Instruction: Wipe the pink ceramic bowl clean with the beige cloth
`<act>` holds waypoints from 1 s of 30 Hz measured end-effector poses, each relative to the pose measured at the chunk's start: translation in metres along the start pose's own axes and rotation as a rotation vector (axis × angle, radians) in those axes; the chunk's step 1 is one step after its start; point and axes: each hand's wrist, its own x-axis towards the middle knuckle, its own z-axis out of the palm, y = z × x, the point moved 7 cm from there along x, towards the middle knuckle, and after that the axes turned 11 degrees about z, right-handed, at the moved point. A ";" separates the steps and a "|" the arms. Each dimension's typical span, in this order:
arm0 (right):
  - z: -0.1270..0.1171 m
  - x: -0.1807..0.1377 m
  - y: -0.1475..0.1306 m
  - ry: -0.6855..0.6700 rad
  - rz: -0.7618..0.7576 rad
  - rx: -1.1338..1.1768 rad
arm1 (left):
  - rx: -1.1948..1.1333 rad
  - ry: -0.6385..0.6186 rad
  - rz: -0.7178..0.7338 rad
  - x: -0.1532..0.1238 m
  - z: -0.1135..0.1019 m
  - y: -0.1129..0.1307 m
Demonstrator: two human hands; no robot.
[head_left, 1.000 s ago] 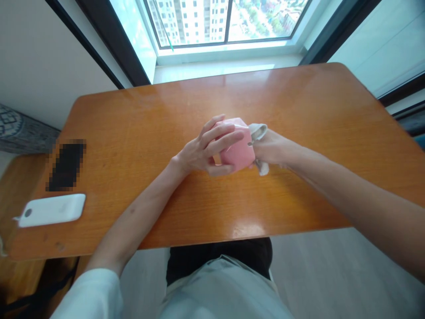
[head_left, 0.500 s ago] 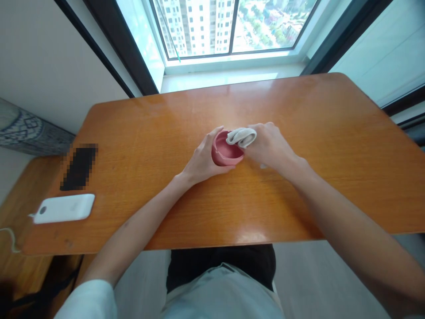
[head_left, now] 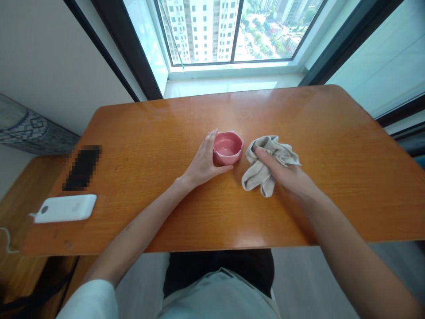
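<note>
**On the wooden table, a pink bowl and a crumpled cloth**

At the middle of the wooden table (head_left: 332, 146), the pink bowl (head_left: 227, 148) stands upright, opening up. The left hand (head_left: 203, 165) cups its near-left side, fingers loosely curved against the wall. Just right of the bowl lies a crumpled beige cloth (head_left: 265, 166); the right hand (head_left: 286, 175) rests flat on it, fingers released. A white device (head_left: 65, 208) lies at the table's left edge.

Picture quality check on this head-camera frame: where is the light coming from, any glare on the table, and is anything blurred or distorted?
Head view: daylight comes from the window ahead, bright but readable; soft glare streaks the wooden table near its far edge and front rim; pink bowl, cloth, left hand and right hand are sharp; wide-angle bending curves the table edges; a dark item is pixelated.
</note>
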 end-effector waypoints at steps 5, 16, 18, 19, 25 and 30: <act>0.029 -0.037 0.008 -0.183 0.109 0.014 | -0.151 0.144 0.014 -0.034 -0.015 0.069; 0.069 -0.076 0.022 -0.436 0.055 0.060 | -0.508 0.295 -0.468 -0.124 -0.024 0.057; 0.058 -0.069 0.032 -0.349 0.068 -0.058 | -0.423 0.303 -0.470 -0.132 -0.032 0.049; 0.046 -0.063 0.037 -0.245 0.061 -0.151 | -0.335 0.322 -0.462 -0.137 -0.039 0.046; -0.022 -0.065 0.044 0.431 -0.109 -0.565 | 0.388 0.478 -0.217 -0.155 -0.072 0.096; 0.032 -0.152 0.023 0.534 -0.734 -0.596 | 0.378 -0.005 0.009 -0.136 -0.005 0.142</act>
